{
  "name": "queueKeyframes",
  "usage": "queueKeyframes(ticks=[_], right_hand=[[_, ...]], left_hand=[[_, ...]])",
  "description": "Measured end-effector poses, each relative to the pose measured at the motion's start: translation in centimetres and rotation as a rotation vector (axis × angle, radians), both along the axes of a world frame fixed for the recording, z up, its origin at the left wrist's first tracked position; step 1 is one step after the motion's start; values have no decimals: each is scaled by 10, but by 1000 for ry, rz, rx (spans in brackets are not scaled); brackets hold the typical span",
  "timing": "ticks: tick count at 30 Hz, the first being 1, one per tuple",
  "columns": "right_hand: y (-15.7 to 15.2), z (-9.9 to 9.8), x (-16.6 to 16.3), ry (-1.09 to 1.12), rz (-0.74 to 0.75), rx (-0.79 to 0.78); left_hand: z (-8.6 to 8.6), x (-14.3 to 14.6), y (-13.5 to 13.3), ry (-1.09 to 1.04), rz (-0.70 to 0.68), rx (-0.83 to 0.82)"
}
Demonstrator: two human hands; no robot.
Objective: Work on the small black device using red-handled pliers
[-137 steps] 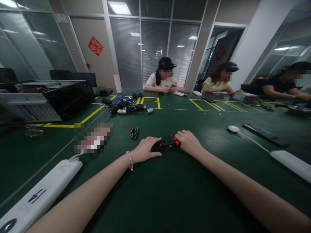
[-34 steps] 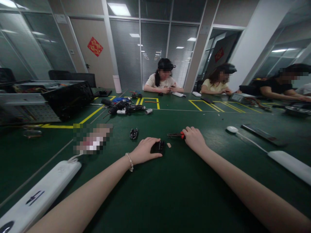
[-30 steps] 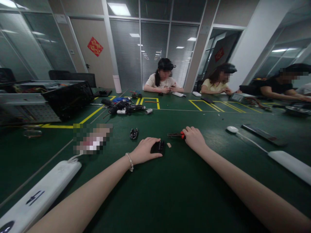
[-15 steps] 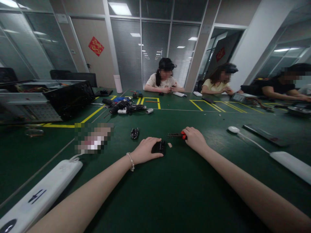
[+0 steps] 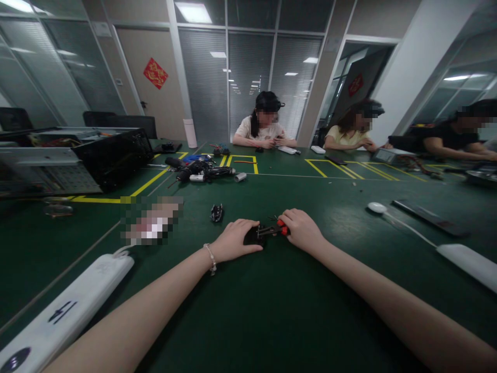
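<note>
My left hand (image 5: 232, 241) is closed around a small black plastic part (image 5: 251, 237), pressing it to the green table (image 5: 248, 311). In my right hand (image 5: 303, 229) are red-handled pliers (image 5: 274, 230), gripped by the handles. Their metal jaws point left and reach over the black part; whether they bite on it I cannot tell. Beyond my left hand lies a black and silver open part (image 5: 216, 213), apart from both hands.
A white power strip (image 5: 77, 300) lies along my left arm. Farther back are a cordless drill (image 5: 194, 168) with tangled gear and an open computer case (image 5: 77, 160). To the right are a white mouse-like device (image 5: 376, 207) and a dark flat slab (image 5: 427, 217). Several people sit opposite.
My right hand has moved left, bringing the pliers' jaws over the black part. The small pale piece seen beside it is no longer visible. My left hand keeps its hold.
</note>
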State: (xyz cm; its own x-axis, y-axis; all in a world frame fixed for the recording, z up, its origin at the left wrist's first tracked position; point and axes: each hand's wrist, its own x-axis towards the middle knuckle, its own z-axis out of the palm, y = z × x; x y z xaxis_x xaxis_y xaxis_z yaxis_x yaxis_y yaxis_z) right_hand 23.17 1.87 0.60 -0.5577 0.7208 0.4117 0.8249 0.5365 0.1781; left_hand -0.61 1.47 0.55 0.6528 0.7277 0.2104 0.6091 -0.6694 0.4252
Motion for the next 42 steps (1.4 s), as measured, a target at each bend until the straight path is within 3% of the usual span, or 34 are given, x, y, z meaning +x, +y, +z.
queueKeyframes(ticks=[42], right_hand=[[-2, 6, 0, -110, -61, 11]], left_hand=[[6, 2, -5, 16, 33, 3]])
